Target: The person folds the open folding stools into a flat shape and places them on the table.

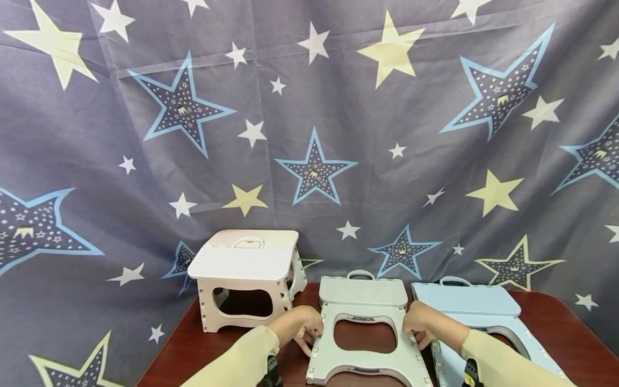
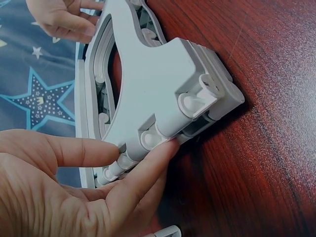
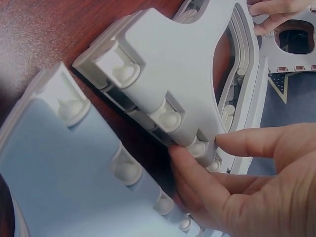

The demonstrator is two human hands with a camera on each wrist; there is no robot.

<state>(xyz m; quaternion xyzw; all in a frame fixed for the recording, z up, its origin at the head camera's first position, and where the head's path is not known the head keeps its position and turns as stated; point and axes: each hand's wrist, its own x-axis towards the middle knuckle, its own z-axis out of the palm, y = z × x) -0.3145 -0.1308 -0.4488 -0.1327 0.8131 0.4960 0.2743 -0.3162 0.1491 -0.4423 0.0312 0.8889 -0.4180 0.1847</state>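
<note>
A pale grey folding step stool lies folded flat on the table in front of me, its large cutout toward me and its top panel with a handle at the far end. My left hand grips its left hinged edge, thumb above and fingers along the side, as the left wrist view shows. On the opposite edge my right hand pinches the stool between thumb and fingers. Beside the right hand lies a light blue folding stool, also folded flat and apart from the grey one.
A pinkish-white folding stool stands unfolded at the back left of the dark red wooden table. Behind the table hangs a grey star-patterned cloth. Only a narrow gap separates the grey and blue stools.
</note>
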